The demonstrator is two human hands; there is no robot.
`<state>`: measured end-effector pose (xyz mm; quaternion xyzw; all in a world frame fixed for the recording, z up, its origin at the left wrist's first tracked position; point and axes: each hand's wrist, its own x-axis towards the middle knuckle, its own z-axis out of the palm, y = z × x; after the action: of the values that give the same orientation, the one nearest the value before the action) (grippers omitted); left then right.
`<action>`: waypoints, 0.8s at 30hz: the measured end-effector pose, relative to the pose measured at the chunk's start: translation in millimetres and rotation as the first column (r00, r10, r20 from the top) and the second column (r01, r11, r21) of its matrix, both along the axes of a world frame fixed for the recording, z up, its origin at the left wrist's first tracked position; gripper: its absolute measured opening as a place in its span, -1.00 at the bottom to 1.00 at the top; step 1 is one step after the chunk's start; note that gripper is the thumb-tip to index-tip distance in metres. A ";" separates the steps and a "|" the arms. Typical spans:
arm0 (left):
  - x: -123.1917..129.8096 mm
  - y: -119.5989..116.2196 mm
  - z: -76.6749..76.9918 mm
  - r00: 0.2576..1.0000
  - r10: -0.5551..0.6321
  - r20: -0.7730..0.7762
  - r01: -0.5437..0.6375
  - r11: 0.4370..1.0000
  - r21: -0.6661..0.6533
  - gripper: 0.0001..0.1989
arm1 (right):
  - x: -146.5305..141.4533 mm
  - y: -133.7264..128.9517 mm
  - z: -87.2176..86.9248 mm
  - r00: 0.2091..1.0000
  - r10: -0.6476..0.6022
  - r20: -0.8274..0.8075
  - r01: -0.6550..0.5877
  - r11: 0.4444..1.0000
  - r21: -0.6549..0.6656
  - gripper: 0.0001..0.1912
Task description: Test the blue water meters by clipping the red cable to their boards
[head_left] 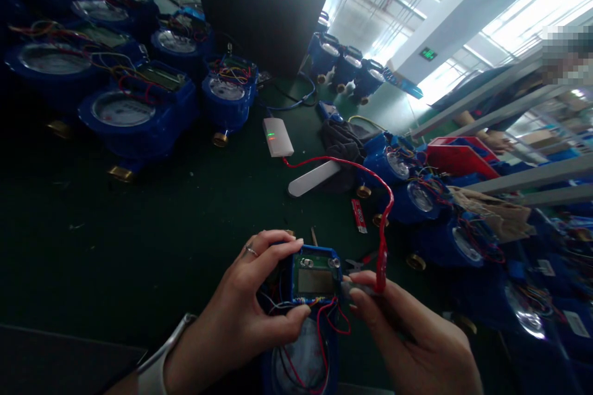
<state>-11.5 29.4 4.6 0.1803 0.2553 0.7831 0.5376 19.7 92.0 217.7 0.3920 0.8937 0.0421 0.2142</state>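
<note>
A blue-framed circuit module with a small display point(315, 281) sits above a round blue meter point(303, 355), with red and other thin wires running between them. My left hand point(250, 296), with a ring and a white wristband, grips the module's left side between fingers and thumb. At its right edge, my right hand point(407, 327) pinches a small connector point(359, 287) on the end of a red cable point(382, 241). That cable curves back to a white box point(278, 137) with green and red lights. Whether the connector touches the module is hard to tell.
Blue meters with exposed wires point(123, 111) stand at the left, and more point(421, 197) line the right side. Behind are a dark panel point(259, 6) and a red bin point(458, 157). Pliers point(356, 265) and a red packet point(358, 216) lie nearby. Another person's arm point(486, 136) shows at right.
</note>
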 end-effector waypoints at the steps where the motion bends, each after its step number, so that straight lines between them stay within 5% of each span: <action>1: 0.2 0.2 0.0 1.000 0.002 -0.003 -0.002 1.000 0.000 -0.42 | 0.1 -1.0 -0.6 1.000 -0.020 -0.020 0.020 1.000 0.010 -0.79; 17: 0.4 0.4 -0.3 1.000 0.004 -0.009 -0.004 1.000 -0.004 -0.42 | 1.0 -2.2 -2.7 0.999 -0.034 -0.032 0.034 0.999 0.007 -0.81; 24: 1.1 1.2 -0.2 0.999 0.030 -0.011 -0.030 1.000 0.007 -0.42 | 1.1 4.7 1.1 0.998 0.054 0.021 -0.054 0.998 -0.013 -0.83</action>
<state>-10.4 30.7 4.4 0.1827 0.2584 0.7910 0.5236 20.8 96.6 218.8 0.3660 0.9018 0.0463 0.2251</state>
